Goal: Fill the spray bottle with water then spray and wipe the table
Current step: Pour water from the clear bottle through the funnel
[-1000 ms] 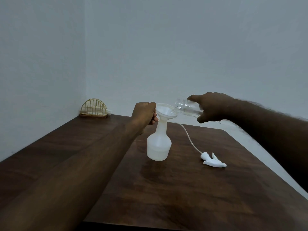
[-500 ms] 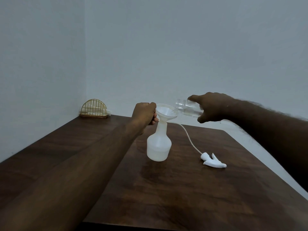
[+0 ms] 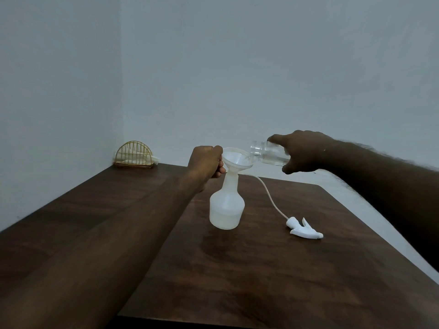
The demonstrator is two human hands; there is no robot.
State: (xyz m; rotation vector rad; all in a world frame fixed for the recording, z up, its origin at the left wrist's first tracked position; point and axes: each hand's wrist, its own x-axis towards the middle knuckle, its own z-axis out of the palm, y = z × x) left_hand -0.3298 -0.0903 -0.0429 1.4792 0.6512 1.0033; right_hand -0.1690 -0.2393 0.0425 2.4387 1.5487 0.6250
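Table (image 3: 261,269) dark wood; spray bottle (image 3: 226,207) translucent plastic

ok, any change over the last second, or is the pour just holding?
No visible change. The right hand keeps the clear jar tipped at the funnel, which the left hand still steadies on the spray bottle. The trigger head lies where it was on the table.

Dark wooden table (image 3: 273,269) bears spray bottle (image 3: 226,210), trigger head (image 3: 304,230), seemingly napkin-filled wire holder (image 3: 134,155).
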